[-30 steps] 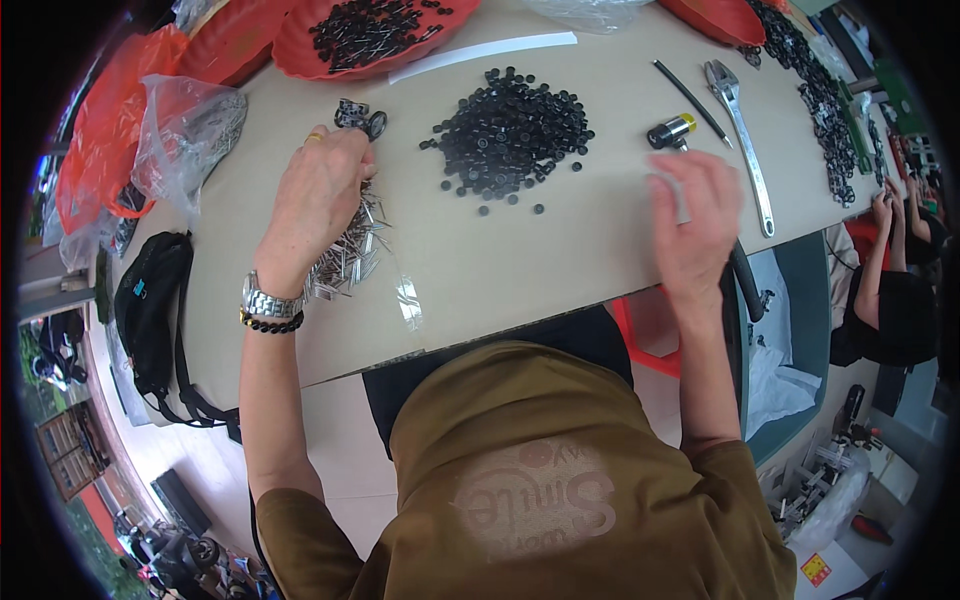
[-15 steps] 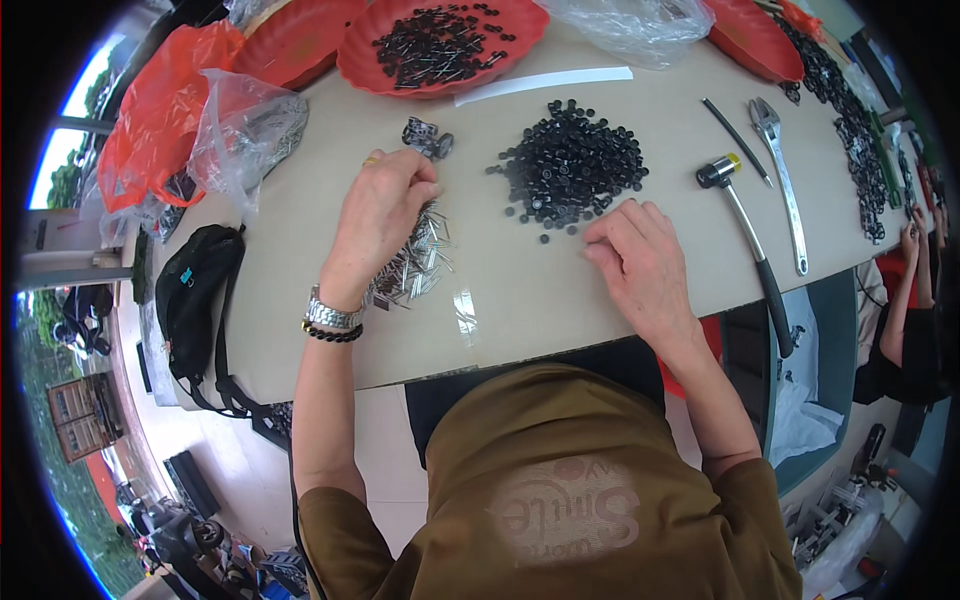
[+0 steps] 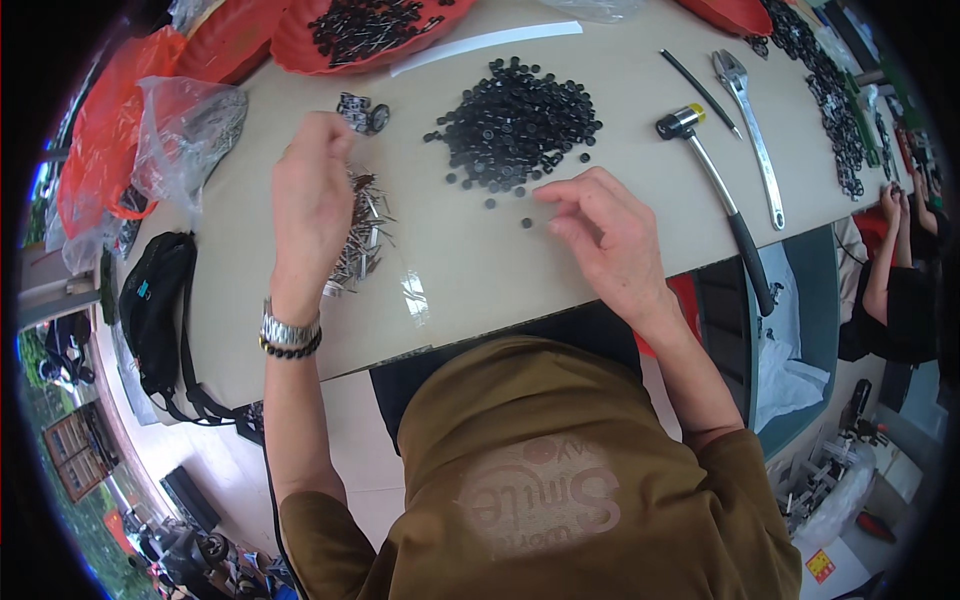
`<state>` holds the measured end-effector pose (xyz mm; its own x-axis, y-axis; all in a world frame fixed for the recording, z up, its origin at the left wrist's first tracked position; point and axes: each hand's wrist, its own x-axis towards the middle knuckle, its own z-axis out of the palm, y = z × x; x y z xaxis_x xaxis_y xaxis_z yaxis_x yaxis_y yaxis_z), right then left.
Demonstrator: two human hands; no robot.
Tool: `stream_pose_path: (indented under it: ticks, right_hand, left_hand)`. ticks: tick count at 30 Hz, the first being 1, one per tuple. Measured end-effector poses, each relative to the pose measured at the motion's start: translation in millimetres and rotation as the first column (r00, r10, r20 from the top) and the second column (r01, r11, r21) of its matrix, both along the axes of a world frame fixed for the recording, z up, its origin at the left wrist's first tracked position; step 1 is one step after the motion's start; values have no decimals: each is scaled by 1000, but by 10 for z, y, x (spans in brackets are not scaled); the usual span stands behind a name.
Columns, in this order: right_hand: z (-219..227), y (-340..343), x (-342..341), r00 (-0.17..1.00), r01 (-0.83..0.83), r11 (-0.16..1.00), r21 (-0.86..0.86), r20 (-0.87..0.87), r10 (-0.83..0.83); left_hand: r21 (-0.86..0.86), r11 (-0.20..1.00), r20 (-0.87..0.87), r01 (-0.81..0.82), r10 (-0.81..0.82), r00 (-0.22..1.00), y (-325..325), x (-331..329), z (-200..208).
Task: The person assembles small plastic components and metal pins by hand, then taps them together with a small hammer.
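Observation:
My left hand (image 3: 315, 185) hovers over the left part of the table with its fingers curled together. What they hold, if anything, is hidden. Beside and partly under it lies a pile of thin silver metal pins (image 3: 368, 230). Just beyond its fingertips sits a small cluster of metal and dark round parts (image 3: 362, 114). My right hand (image 3: 612, 235) is near the close edge of the black cap pile (image 3: 515, 125). Its thumb and forefinger are apart, with nothing visible between them. A single small black cap (image 3: 527, 223) lies just left of the thumb.
A red dish (image 3: 290, 50) with black-headed pins stands at the far left, near plastic bags (image 3: 190, 140). A black pouch (image 3: 160, 300) lies at the left edge. To the right are a mallet (image 3: 715, 180), an adjustable wrench (image 3: 755, 140) and a black rod (image 3: 700, 92).
The whole view has shifted, so the table sits further up and left. My right thumb and forefinger have spread, and a lone cap shows beside them. My left fingers remain curled.

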<state>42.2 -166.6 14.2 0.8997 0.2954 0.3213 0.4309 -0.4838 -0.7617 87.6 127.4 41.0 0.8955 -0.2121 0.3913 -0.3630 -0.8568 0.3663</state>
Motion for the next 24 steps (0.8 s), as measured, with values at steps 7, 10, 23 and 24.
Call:
stream_pose_path:
  ticks: [7, 10, 23, 24]
  right_hand:
    - [78, -192, -8, 987, 132, 989, 72, -96, -125]
    - [101, -207, -26, 986, 148, 987, 66, -90, -142]
    - [37, -645, 9, 961, 269, 950, 157, -110, -253]
    - [48, -672, 1, 959, 274, 949, 157, -113, -259]
  left_hand:
    - [-829, 485, -387, -279, -137, 912, -702, -516, 76]
    - [-825, 461, -456, -327, -200, 867, -943, -616, -4]
    - [-605, 777, -255, -177, 21, 967, -1175, -631, -269]
    - [-587, 790, -257, -176, 24, 966, -1173, -626, -272]
